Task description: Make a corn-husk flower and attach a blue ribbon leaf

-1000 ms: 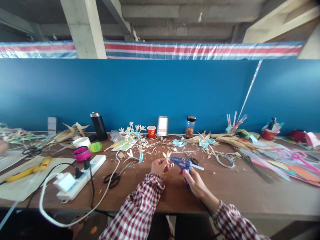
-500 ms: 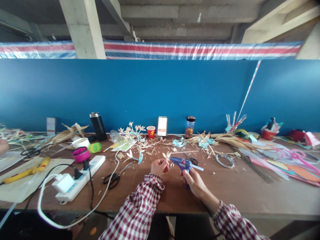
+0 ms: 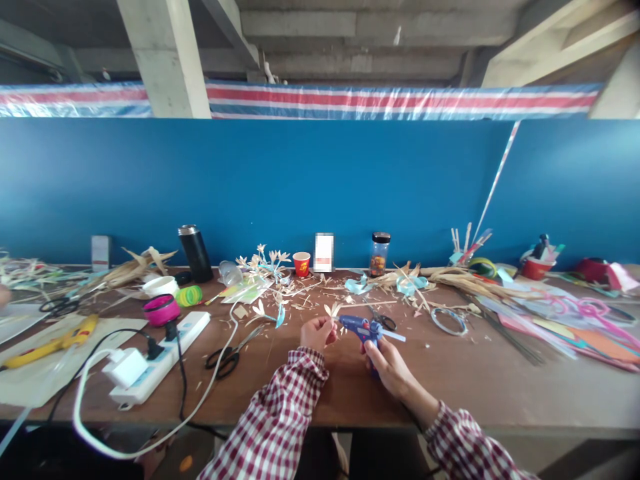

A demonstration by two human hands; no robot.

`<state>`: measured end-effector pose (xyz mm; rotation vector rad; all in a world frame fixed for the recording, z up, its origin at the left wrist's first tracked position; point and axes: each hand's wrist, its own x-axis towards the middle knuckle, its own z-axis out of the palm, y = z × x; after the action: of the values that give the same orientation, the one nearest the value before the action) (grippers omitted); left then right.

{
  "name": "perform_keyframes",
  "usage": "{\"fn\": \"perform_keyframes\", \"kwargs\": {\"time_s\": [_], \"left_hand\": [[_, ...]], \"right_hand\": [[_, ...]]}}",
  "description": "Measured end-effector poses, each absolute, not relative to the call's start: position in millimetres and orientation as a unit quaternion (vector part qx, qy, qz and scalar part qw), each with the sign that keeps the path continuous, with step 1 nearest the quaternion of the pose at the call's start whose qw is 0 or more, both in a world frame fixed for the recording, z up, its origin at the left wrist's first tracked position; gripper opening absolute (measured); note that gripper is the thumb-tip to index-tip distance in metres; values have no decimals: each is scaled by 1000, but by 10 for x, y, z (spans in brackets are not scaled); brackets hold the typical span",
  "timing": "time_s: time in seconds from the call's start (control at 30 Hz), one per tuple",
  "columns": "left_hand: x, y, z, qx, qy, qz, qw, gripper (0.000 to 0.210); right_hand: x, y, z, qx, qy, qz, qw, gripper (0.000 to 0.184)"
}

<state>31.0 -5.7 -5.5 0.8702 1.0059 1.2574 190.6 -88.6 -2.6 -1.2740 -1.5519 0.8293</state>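
Note:
Between the fingertips of my left hand (image 3: 319, 333) is a small pale husk flower (image 3: 332, 311), its petals pointing up. My right hand (image 3: 393, 367) is wrapped round the handle of a blue glue gun (image 3: 365, 327), a translucent glue stick (image 3: 394, 335) jutting from its back. The gun's nozzle points left and is right by the base of the flower; whether they touch I cannot tell. Behind the gun lies a small pair of scissors (image 3: 387, 323). Left of my left hand rest black-handled scissors (image 3: 224, 362) and a single finished-looking flower with blue wrapping (image 3: 278, 316).
A white power strip (image 3: 187, 338) with plugs and looping cables occupies the left, near a yellow glue gun (image 3: 55, 345). At the back stand a black flask (image 3: 196, 255), a red cup (image 3: 301, 264) and a jar (image 3: 380, 257). Husk bundles (image 3: 470, 282) and coloured sheets (image 3: 565, 333) lie right. Another person's hand (image 3: 4, 295) shows far left.
Almost nothing differs. The view has shifted very slightly, and both hands keep their hold on the flower and the glue gun.

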Motion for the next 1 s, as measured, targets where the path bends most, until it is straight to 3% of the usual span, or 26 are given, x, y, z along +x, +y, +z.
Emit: {"fn": "perform_keyframes", "kwargs": {"time_s": [1.0], "left_hand": [[302, -73, 7, 346, 443, 548, 619, 10]], "right_hand": [[1949, -922, -8, -507, -662, 305, 461, 34]]}}
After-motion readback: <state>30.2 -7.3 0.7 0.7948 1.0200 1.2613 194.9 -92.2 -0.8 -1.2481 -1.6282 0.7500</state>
